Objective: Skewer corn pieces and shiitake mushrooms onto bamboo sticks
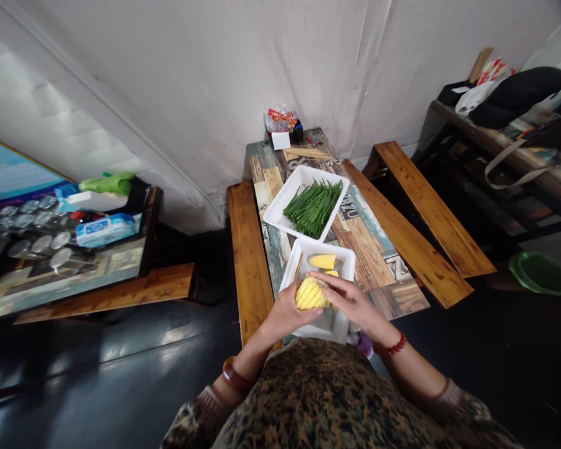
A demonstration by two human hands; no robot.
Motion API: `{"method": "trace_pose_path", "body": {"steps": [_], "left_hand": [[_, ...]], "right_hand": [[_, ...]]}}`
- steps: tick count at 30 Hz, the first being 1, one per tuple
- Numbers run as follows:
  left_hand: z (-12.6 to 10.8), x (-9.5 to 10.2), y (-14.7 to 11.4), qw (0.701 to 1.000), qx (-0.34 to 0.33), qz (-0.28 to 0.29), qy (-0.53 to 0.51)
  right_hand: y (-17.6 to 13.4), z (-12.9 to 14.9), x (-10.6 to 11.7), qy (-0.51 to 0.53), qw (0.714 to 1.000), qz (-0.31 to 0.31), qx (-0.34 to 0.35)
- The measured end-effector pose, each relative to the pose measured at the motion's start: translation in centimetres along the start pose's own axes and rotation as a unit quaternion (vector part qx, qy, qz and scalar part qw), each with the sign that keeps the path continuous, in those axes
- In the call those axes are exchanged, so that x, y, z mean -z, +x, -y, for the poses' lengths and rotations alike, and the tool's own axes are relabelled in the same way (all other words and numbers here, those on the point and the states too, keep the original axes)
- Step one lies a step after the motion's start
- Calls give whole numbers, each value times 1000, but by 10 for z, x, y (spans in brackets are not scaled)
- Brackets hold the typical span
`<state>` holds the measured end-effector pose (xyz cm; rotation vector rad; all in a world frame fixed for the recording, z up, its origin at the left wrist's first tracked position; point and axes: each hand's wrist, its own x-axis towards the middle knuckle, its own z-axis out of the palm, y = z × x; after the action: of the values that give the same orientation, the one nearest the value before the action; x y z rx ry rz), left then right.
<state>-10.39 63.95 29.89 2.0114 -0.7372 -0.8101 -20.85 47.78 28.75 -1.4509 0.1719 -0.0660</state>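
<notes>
Two bare hands meet over one white rectangular plastic tray (345, 255), each with its grip narrowed on the same single thick yellow piece of corn (310, 294): the left hand (287, 310) curls around its left side and underside, while the right hand (355, 304) closes its fingers over the right end. That piece is held above the near half of the tray. Two more yellow pieces of corn (322, 260) can be seen lying inside, one in full view and one partly covered by the right hand; whether others are hidden cannot be told. Several thin brown wooden sticks (298, 265) lie along the tray's left side, too close together to count. Just beyond stands a second white rectangular plastic tray (303, 179) with one loose heap of long green stalks (313, 209), far too many to count. Both trays rest on one bench (364, 243) with a patchwork wood-print top. At its far end sits one black holder (285, 128) with red and clear packets. Three long orange-brown wooden seats flank the bench, one (245, 243) on the left and two (411, 237) on the right.
</notes>
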Motion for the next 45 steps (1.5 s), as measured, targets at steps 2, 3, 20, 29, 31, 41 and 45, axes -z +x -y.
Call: {"method": "trace_pose_path", "body": {"steps": [2, 3, 20, 29, 31, 41, 45], "left_hand": [[0, 1, 1, 1000, 4, 14, 2], [0, 2, 1, 1000, 4, 22, 8], [2, 5, -2, 994, -8, 89, 57], [3, 4, 1, 992, 11, 113, 46], [2, 4, 3, 992, 16, 123, 19], [-1, 1, 7, 994, 18, 106, 33], [3, -3, 7, 992, 18, 89, 83]], "right_hand": [[0, -1, 2, -21, 1000, 1, 11], [0, -2, 3, -36, 999, 1, 16], [-11, 7, 12, -327, 935, 85, 110], [-7, -9, 9, -329, 937, 43, 110], [-5, -12, 9, -269, 959, 8, 94], [-5, -2, 5, 29, 997, -27, -61], [-7, -12, 1, 9, 996, -50, -67]]}}
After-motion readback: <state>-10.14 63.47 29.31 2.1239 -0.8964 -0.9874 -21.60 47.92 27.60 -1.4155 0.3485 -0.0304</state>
